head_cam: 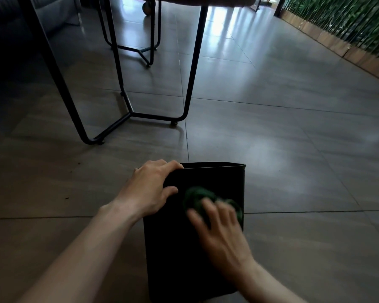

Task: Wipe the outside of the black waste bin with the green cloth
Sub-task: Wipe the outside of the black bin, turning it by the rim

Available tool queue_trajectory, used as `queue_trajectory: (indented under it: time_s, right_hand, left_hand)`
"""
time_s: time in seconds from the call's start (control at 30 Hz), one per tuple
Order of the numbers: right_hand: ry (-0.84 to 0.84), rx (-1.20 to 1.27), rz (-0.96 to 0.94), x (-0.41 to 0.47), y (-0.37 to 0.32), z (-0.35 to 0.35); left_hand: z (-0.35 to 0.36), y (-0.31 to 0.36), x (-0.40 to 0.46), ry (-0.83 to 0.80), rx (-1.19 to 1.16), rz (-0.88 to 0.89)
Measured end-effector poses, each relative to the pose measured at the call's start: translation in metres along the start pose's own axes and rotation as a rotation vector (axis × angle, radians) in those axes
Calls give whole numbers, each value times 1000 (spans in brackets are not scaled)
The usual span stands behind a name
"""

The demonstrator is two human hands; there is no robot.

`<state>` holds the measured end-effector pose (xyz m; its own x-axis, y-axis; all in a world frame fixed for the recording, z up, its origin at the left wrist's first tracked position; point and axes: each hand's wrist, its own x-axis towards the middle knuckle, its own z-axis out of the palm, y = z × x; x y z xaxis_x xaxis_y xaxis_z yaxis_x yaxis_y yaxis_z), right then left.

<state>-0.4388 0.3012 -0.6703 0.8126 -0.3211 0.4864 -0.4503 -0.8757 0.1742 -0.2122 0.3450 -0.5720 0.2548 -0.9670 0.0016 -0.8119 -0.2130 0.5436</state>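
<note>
Cloth (198,199) lies under right hand's (222,228) flat-fingered grip on bin (175,248); left hand (150,185) clasps rim.

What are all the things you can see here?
black plastic waste bin: one, black, on the floor in front of the person
crumpled green cloth: one, dark green, against the bin's near side
black metal table legs: several, black, behind the bin
grey tiled floor: one, grey, shiny
green plant wall: one, green, far right
left hand: one, grips the bin's top left corner
right hand: one, blurred, presses the cloth on the bin
</note>
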Motion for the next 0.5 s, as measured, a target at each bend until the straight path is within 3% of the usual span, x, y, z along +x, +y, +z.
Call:
queue_trajectory:
  time_s: [0.1,0.17,0.23,0.33,0.4,0.5]
  right_hand:
    - [-58,-5,-202,-50,-24,3]
    - [-66,17,-210,-51,-19,0]
    - [-18,37,-70,-24,-4,-5]
    - [76,86,313,37,26,-12]
    - [79,87,399,58,29,-13]
    - [46,16,165,33,8,-6]
  left_hand:
    - [1,0,1,0,8,-2]
    - [2,0,1,-2,10,0]
    - [2,0,2,-9,2,0]
    - [1,1,2,-12,7,10]
    - [0,1,3,-6,14,14]
    - [0,2,3,1,14,12]
